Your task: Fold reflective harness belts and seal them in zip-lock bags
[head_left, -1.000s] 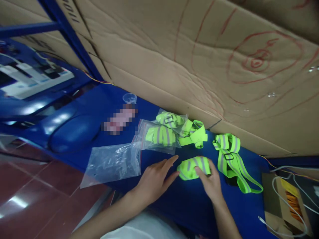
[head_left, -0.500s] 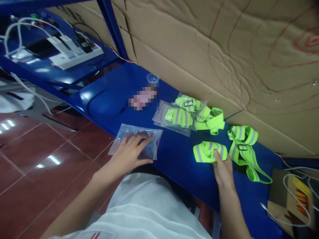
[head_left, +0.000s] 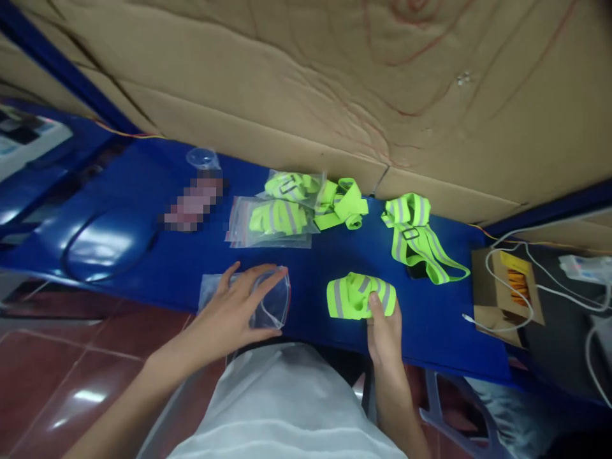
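Observation:
A folded neon-green strap with grey stripes (head_left: 351, 296) is in my right hand (head_left: 386, 322), thumb on top. My left hand (head_left: 241, 303) is at a clear plastic bag (head_left: 277, 299), thumb and fingers at its right end, whose opening bulges apart. Behind them on the blue table lie bagged green straps (head_left: 280, 218), with another bagged one (head_left: 291, 186) overlapping. Loose green straps (head_left: 349, 204) touch that pile on the right. Further right rests a loose strap with a black buckle (head_left: 415, 234).
A clear cup (head_left: 201, 158) and a blurred pink object (head_left: 194, 203) are at the back left of the table (head_left: 191, 255). Cardboard (head_left: 287, 95) stands along the back. An open box (head_left: 514, 287) and white cables (head_left: 564, 293) are at the right.
The view has turned to the right, so the table's contents appear further left. The bag's right end, flat before, now bulges between my left thumb and fingers. My right hand still holds the folded strap.

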Motion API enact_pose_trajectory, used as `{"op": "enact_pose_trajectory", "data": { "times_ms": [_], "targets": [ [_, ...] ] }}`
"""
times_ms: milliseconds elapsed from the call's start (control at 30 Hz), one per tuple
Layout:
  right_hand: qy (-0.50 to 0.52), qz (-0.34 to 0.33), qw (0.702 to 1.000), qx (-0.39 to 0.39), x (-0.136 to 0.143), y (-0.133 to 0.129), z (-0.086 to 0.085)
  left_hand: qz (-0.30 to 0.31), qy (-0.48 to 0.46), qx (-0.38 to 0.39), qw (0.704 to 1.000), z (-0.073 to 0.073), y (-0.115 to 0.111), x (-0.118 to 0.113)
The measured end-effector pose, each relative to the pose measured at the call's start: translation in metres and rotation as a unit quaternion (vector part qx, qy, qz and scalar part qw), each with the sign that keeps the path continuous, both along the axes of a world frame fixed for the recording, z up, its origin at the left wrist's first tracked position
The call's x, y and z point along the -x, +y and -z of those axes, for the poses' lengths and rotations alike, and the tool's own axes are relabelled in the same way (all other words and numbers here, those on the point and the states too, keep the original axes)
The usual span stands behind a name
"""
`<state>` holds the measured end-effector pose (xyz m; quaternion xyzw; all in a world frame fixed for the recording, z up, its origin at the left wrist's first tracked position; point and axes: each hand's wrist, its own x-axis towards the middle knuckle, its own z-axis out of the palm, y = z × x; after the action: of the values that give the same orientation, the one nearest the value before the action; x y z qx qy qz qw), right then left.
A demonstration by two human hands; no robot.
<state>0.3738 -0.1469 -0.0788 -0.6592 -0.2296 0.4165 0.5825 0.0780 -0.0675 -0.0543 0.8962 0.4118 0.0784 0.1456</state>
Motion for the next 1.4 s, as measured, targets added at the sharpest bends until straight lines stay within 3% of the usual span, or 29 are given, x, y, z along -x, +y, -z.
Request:
{"op": "enact_pose_trajectory", "data": {
  "times_ms": [133,267,433,500,633,767,900,1067,1200,1400],
  "targets": [
    [0.066,0.030,0.997,-0.021,0.002,0.011,-0.005,0.031,-0.033,-0.026,0.999,-0.012,0.008,-0.052],
    [-0.070,0.021,0.997,-0.024,-0.004,0.019,-0.017,0.062,-0.066,-0.075,0.993,-0.014,0.024,-0.094],
    [-0.276,0.040,0.960,-0.007,-0.014,0.024,-0.026,0.092,-0.060,-0.110,0.988,-0.013,0.038,-0.119],
    [-0.278,0.010,0.960,-0.011,-0.017,0.028,-0.026,0.098,-0.053,-0.112,0.987,-0.011,0.041,-0.126],
    [-0.185,-0.038,0.982,-0.016,-0.020,0.040,-0.025,0.111,-0.069,-0.123,0.984,-0.006,0.048,-0.140],
    [-0.294,-0.012,0.956,-0.004,-0.022,0.050,-0.022,0.120,-0.075,-0.129,0.981,0.003,0.053,-0.145],
    [-0.411,-0.058,0.909,-0.028,-0.025,0.052,-0.017,0.126,-0.103,-0.084,0.983,0.019,0.056,-0.136],
    [-0.354,-0.072,0.931,0.050,-0.038,0.048,-0.010,0.123,-0.055,-0.010,0.991,0.039,0.054,-0.119],
    [-0.337,-0.129,0.924,0.127,-0.042,0.041,-0.006,0.142,-0.016,0.004,0.990,0.038,0.055,-0.115],
    [-0.523,-0.137,0.841,0.007,-0.033,0.034,0.002,0.181,-0.028,0.019,0.983,0.029,0.056,-0.119]
  ]
}}
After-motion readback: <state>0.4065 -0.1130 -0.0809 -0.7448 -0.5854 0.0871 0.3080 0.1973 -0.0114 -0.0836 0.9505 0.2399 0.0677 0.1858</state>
